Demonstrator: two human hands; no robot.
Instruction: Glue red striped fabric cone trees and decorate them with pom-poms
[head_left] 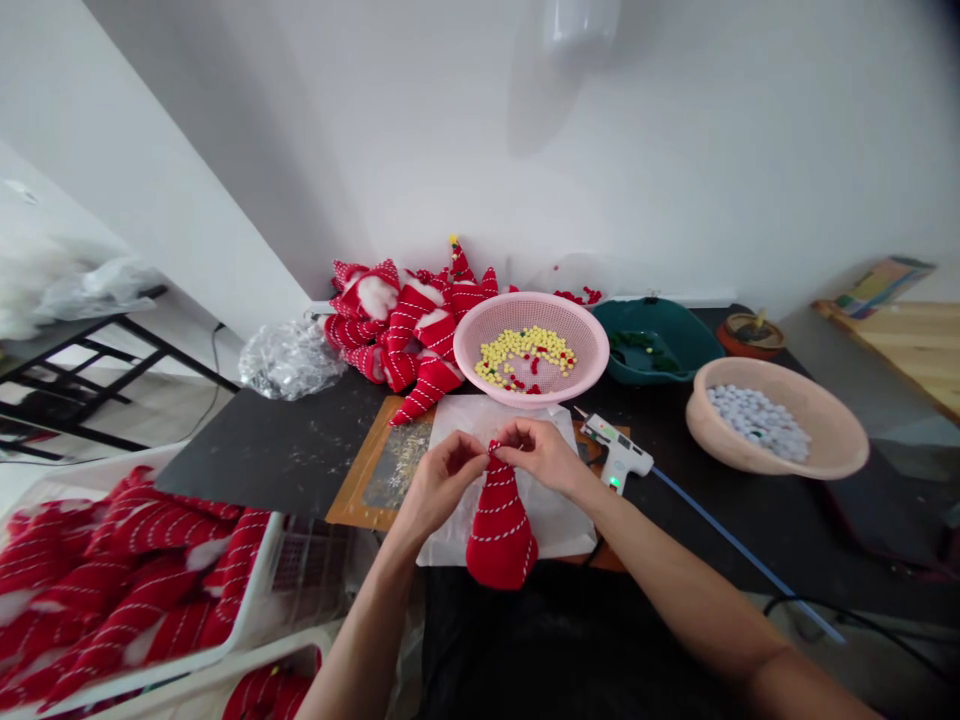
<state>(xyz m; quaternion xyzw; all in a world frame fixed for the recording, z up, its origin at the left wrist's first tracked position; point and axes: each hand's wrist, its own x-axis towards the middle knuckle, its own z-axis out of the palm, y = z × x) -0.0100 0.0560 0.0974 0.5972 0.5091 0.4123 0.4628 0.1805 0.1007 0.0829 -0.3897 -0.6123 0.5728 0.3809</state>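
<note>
A red knitted cone hat [501,530] with white dashed stripes hangs over the near edge of a white sheet [450,520], its narrow tip upward. My left hand [442,475] pinches that tip between thumb and forefinger. From the other side, my right hand [536,452] grips the same tip, with the fingertips almost meeting. Whether a small piece sits between the fingers is hidden. Just right of my right hand lies a white glue gun [619,450] with a green light and a blue glue stick [739,545] in its back.
Behind the sheet stands a pink basket [469,355] of yellow and red pompoms. Right of it are a teal basin [697,340] and a peach bowl [840,450] of white balls. Striped red hats [405,320] pile up behind; more fill a white crate [247,610] at lower left.
</note>
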